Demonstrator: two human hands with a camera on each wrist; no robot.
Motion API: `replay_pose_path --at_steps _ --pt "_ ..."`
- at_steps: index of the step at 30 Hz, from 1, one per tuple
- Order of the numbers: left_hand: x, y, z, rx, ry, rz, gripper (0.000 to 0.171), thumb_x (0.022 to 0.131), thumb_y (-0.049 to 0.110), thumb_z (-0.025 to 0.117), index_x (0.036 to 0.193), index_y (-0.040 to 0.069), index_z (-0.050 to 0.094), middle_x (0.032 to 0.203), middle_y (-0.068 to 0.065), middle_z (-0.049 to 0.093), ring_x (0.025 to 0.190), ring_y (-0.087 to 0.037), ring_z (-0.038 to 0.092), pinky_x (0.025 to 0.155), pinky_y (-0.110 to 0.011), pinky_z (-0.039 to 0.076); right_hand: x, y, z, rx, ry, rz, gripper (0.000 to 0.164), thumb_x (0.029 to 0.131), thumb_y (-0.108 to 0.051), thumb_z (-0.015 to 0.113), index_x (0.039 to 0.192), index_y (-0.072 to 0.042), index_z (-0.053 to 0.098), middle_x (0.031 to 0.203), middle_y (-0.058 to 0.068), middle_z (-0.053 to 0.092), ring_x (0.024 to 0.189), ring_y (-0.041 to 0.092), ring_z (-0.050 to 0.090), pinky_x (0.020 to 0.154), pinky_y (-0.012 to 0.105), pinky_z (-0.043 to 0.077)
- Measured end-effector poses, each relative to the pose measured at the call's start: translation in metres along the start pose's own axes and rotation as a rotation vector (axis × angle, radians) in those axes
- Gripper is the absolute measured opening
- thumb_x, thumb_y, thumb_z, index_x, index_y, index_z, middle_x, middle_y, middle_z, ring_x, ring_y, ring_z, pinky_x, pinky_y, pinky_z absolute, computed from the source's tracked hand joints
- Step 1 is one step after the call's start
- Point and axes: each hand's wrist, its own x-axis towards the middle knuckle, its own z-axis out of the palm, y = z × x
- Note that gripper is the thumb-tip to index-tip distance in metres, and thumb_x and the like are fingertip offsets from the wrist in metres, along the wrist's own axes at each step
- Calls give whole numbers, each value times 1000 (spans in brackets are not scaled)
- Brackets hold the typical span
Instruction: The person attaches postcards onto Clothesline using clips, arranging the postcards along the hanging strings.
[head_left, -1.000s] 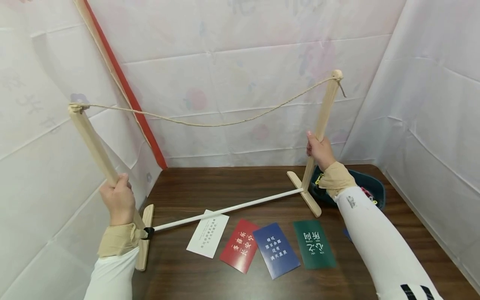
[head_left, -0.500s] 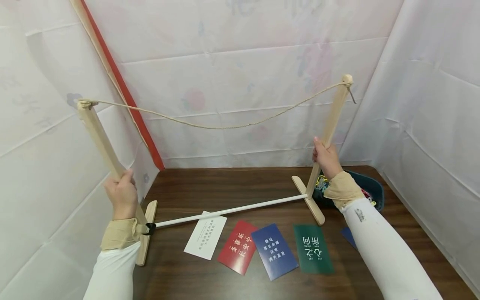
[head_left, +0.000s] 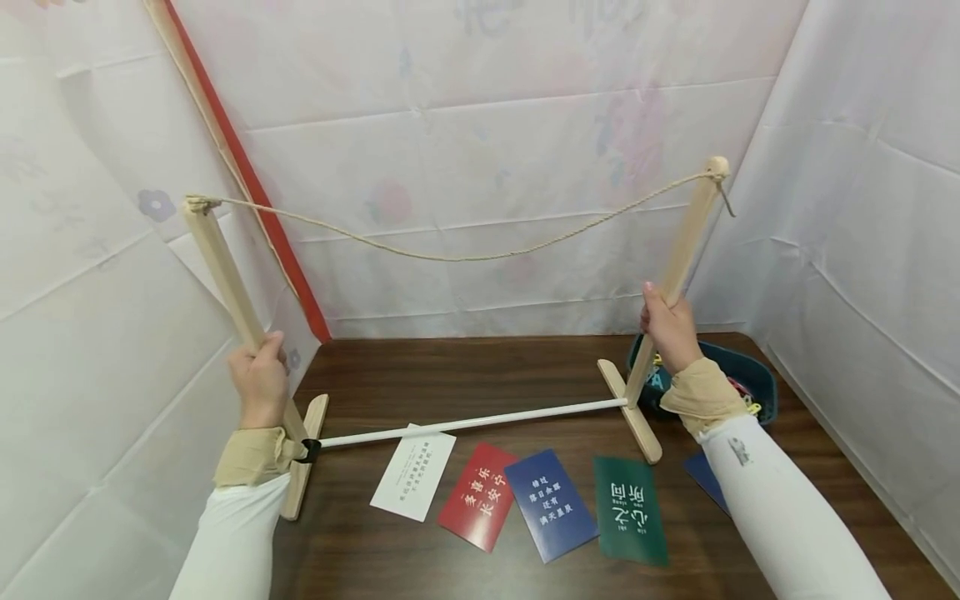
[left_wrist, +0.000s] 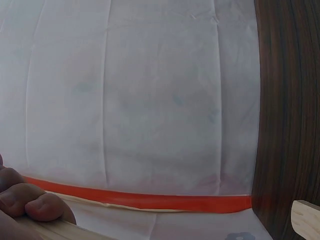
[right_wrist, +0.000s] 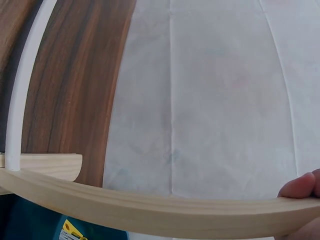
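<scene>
A wooden rack stands over the table, its two posts joined low down by a white rod (head_left: 480, 422). A thin rope (head_left: 450, 257) sags between the post tops, knotted at each end. My left hand (head_left: 260, 375) grips the left post (head_left: 225, 268) below its middle. Around the right post (head_left: 688, 237), my right hand (head_left: 670, 327) has its fingers curled. In the left wrist view, curled fingers (left_wrist: 45, 206) lie over the wood. The right wrist view has the right post (right_wrist: 165, 212) running across the bottom, with fingers at its right end.
Below the rod lie a white card (head_left: 412, 475), a red card (head_left: 477, 497), a blue card (head_left: 551, 505) and a green card (head_left: 631, 510). Another blue card (head_left: 705, 479) is partly under the right sleeve. A dark green basket (head_left: 763, 383) with colourful clips stands behind the right forearm.
Both hands have moved the rack to the right. Its right foot has come nearer the front and its left foot has gone slightly back. The cards stay put.
</scene>
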Motion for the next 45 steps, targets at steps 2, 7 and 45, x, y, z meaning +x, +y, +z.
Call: replay_pose_path --at_steps 2,7,45 --pt "1 -1 3 -36 -11 10 39 91 7 59 54 0 54 44 1 42 36 -9 37 41 -22 31 -3 0 -3 -13 14 -5 46 96 -48 47 77 -6 42 63 1 38 59 17 39 59 35 38" --pt "3 -5 10 -96 -52 27 37 92 4 57 59 -12 48 44 -1 41 36 -10 37 40 -22 31 -11 0 -10 27 43 -24 45 94 -48 51 76 -7 44 62 1 39 56 17 38 55 33 37" --pt "6 -3 22 -117 -130 88 43 93 3 53 55 -11 39 43 0 36 36 -12 30 37 -24 23 -40 51 -126 -1089 -450 -48 29 85 -18 68 105 3 69 96 18 68 84 32 64 73 53 50"
